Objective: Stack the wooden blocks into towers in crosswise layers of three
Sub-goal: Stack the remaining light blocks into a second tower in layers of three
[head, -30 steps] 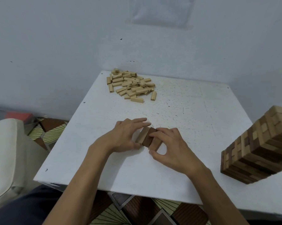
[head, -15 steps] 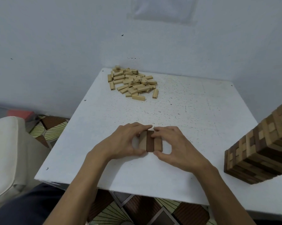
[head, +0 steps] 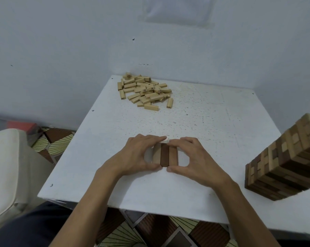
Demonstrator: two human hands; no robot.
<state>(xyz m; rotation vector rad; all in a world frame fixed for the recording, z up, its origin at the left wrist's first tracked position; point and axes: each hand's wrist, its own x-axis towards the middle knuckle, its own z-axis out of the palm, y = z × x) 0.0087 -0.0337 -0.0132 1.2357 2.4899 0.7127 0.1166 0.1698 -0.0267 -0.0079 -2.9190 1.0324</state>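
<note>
Three rectangular wooden blocks (head: 164,155), pale, dark and mid-brown, are pinched side by side between the left grip (head: 132,155) and right grip (head: 195,157) on the white bench (head: 213,122), left of the tall two-tone wooden tower (head: 282,166). They are judged light, stiff and smooth, and best squeezed at the short ends.

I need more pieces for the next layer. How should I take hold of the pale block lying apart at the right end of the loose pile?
Take the pale block across its two long sides at mid-length, coming down from above. It lies on the table, slightly apart from the pile, so both long sides look free for a pinch.
</note>
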